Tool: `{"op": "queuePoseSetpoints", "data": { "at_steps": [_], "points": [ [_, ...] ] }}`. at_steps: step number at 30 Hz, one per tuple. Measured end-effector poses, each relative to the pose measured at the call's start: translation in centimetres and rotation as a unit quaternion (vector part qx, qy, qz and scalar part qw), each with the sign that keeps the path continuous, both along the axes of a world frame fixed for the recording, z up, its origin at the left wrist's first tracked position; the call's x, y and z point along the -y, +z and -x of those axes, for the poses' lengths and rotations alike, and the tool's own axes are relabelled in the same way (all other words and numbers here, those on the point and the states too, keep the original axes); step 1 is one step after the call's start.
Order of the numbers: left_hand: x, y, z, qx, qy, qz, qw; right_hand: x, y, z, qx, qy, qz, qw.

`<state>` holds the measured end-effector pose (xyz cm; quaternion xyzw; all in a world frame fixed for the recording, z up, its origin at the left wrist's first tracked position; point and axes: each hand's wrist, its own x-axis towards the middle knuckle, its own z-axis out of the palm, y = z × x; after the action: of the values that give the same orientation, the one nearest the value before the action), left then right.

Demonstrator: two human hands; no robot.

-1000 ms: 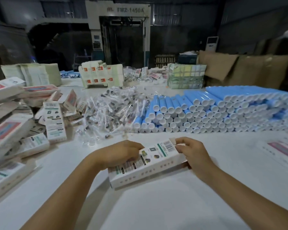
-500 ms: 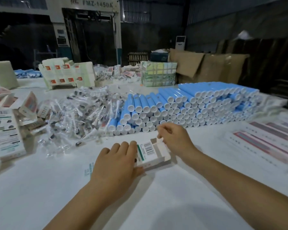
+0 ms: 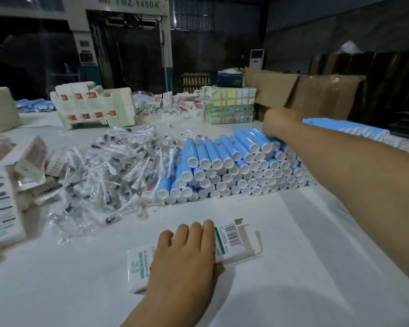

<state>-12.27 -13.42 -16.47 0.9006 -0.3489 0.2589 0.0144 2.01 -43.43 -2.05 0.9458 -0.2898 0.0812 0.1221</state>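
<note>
A white carton (image 3: 232, 241) with a barcode and green print lies on the white table (image 3: 305, 232) in front of me. Its right end flap stands open. My left hand (image 3: 184, 256) lies across the carton, fingers over its top and thumb against its near edge, holding it. My right hand (image 3: 279, 123) is stretched out far over the stack of blue tubes with white caps (image 3: 234, 171), touching the top row. Its fingers are hidden behind the wrist, so its grip cannot be made out.
A heap of brush heads in clear bags (image 3: 118, 171) lies left of the tubes. Printed cartons (image 3: 0, 208) crowd the left edge. Flat carton stacks (image 3: 92, 107), a wrapped green pack (image 3: 229, 105) and brown cardboard (image 3: 316, 93) stand at the back.
My right hand left the carton's flap end and reached forward to the top of the blue tube stack. My left hand stayed on the carton, which now lies flat on the table.
</note>
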Motion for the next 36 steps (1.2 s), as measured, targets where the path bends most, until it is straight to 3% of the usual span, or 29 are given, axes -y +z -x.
{"op": "queuePoseSetpoints", "data": {
  "at_steps": [7, 12, 14, 17, 20, 22, 25, 27, 32, 34, 36],
  "points": [
    [-0.3, -0.2, -0.2, -0.016, -0.009, -0.007, 1.000, 0.1, 0.5, 0.0, -0.008, 0.007, -0.013, 1.000],
    [-0.3, 0.3, 0.2, -0.087, 0.006, -0.009, 0.996, -0.3, 2.1, 1.8, 0.168, 0.092, -0.122, 0.974],
    [-0.5, 0.2, 0.0, -0.077, 0.009, 0.010, 0.997, -1.1, 2.7, 4.1, 0.279, 0.135, -0.251, 0.917],
    [-0.8, 0.6, 0.3, -0.089, 0.023, 0.022, 0.996, -2.9, 1.3, 9.5, 0.395, 0.203, -0.452, 0.773],
    [-1.1, 0.5, -0.3, -0.083, 0.037, 0.025, 0.996, -4.7, -3.8, 14.4, 0.464, 0.197, -0.579, 0.641],
    [-1.1, 0.5, -0.6, -0.082, 0.050, 0.016, 0.995, -6.4, -7.8, 16.6, 0.482, 0.164, -0.628, 0.588],
    [-1.0, 0.6, -0.2, -0.098, 0.059, 0.003, 0.993, -8.3, -12.0, 17.8, 0.494, 0.119, -0.669, 0.543],
    [-1.0, 0.6, -0.1, -0.096, 0.059, 0.001, 0.994, -9.0, -13.1, 17.9, 0.498, 0.111, -0.672, 0.537],
    [-1.1, 0.5, 0.1, -0.097, 0.064, 0.004, 0.993, -10.6, -14.8, 18.4, 0.455, 0.136, -0.672, 0.568],
    [-1.1, 0.7, 0.1, -0.099, 0.068, 0.005, 0.993, -11.1, -15.3, 18.5, 0.435, 0.149, -0.665, 0.589],
    [-0.9, 0.7, 0.0, -0.104, 0.068, 0.015, 0.992, -11.6, -15.4, 18.5, 0.419, 0.168, -0.626, 0.636]
  ]
}}
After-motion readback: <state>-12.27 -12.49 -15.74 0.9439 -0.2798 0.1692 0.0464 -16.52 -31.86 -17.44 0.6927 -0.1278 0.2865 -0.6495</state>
